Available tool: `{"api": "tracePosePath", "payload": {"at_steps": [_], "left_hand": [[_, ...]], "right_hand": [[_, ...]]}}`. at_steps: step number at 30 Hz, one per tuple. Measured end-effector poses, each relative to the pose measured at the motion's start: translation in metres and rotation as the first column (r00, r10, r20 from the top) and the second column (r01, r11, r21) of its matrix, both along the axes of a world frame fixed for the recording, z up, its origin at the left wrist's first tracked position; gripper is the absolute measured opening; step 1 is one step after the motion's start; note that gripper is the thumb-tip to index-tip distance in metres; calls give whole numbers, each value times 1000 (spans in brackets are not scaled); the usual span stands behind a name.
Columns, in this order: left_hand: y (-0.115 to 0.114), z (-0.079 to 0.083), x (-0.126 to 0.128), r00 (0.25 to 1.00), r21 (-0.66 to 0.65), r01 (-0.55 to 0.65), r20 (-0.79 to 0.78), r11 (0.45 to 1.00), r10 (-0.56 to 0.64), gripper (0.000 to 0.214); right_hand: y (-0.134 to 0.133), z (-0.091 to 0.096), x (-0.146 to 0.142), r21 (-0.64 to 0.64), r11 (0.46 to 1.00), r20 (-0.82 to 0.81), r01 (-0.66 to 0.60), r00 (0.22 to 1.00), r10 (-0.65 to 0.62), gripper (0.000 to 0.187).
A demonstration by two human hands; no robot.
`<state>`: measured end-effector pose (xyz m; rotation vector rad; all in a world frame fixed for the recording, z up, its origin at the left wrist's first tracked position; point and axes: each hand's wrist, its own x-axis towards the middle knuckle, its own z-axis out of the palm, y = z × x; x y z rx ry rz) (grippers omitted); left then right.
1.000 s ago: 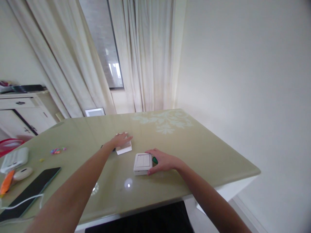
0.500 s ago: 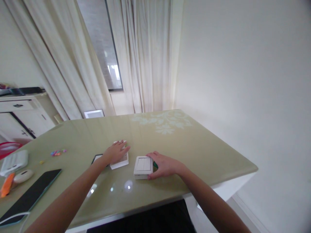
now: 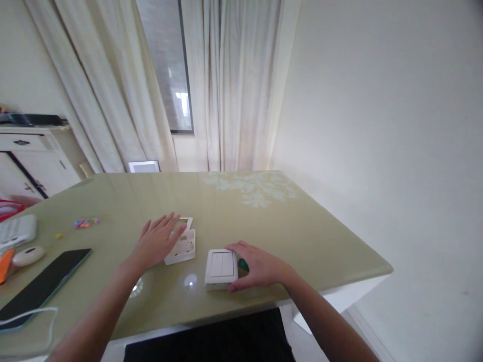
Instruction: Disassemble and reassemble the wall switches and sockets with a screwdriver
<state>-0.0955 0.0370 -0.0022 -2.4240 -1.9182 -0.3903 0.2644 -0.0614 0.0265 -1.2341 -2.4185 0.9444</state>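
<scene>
My right hand curls round the right edge of a white two-rocker wall switch lying flat near the front edge of the olive glass table. A small green object shows under its fingers. My left hand rests with fingers spread on the left part of a white switch base plate. A thin white frame piece lies just behind that base plate.
At the left of the table lie a black tablet with a white cable, a white oval device, an orange item, a white case and small coloured bits. A white cabinet and curtains stand behind.
My left hand has pulled the white base plate nearer to me and opened its fingers, uncovering the thin frame piece behind. My right hand stays on the switch.
</scene>
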Motion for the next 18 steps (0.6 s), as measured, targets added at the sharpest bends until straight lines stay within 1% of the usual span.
{"api": "tracePosePath", "payload": {"at_steps": [2,4,5,7,9,12,15,17,18], "left_hand": [[-25,-6,-15,995,9,-104,11,995,104,77],[-49,-14,-27,985,-3,-171,16,985,171,83],[-58,-19,-30,984,-13,-177,17,984,177,85],[-70,-26,-32,988,-32,-149,32,988,150,88],[-71,-29,-31,993,-30,-99,56,995,101,87],[-64,-30,-28,996,-1,-45,73,999,45,79],[-56,-30,-24,997,22,-35,72,999,33,73],[-55,-30,-17,997,45,-46,71,998,42,77],[-57,-29,-12,996,70,-34,81,997,28,79]], "right_hand": [[-1,0,1,-7,1000,-12,6,1000,-6,104],[-1,0,2,-12,1000,-19,4,1000,-4,105],[-1,0,2,-14,1000,-21,2,1000,-2,105],[1,1,1,-16,1000,-26,-2,1000,2,105],[3,2,0,-16,1000,-31,-3,1000,2,103],[5,4,-1,-12,1000,-44,-2,999,2,100],[3,6,-1,-10,1000,-59,6,998,-7,101],[3,6,-2,-3,1000,-68,17,998,-17,102],[2,6,-2,1,1000,-73,22,997,-21,102]]}}
